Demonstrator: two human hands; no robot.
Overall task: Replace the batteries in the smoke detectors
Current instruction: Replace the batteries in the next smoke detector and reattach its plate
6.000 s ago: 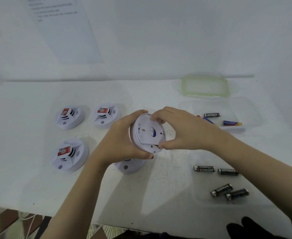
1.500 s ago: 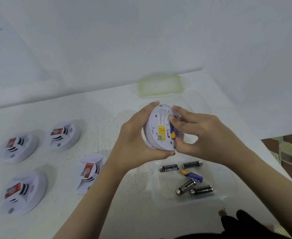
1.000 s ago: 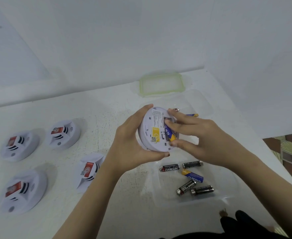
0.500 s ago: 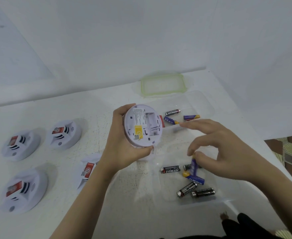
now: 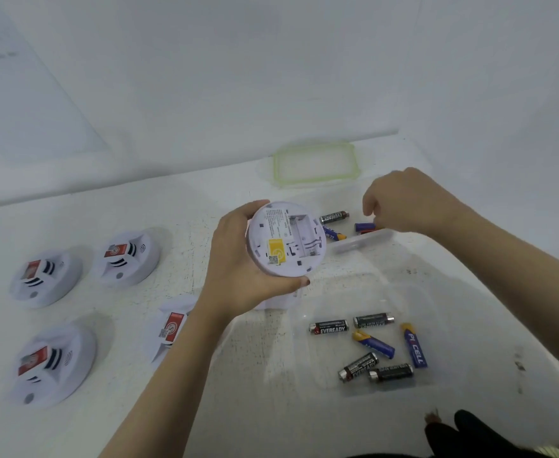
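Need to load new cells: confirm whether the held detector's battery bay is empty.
Yes, the detector in the left hand shows a bare bay, no batteries inside.

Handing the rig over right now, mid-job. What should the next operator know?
Left hand grips the round white plastic smoke detector, back up, battery bay open and empty.
Right hand reaches into the far clear plastic tub, fingertips at a blue battery; grip unclear.
Near clear tub holds six loose batteries: four black, two blue.
Four more white detectors lie left on the white table.
Done: bay emptied. Left: load batteries, close it. Whether the other four are finished cannot be told.
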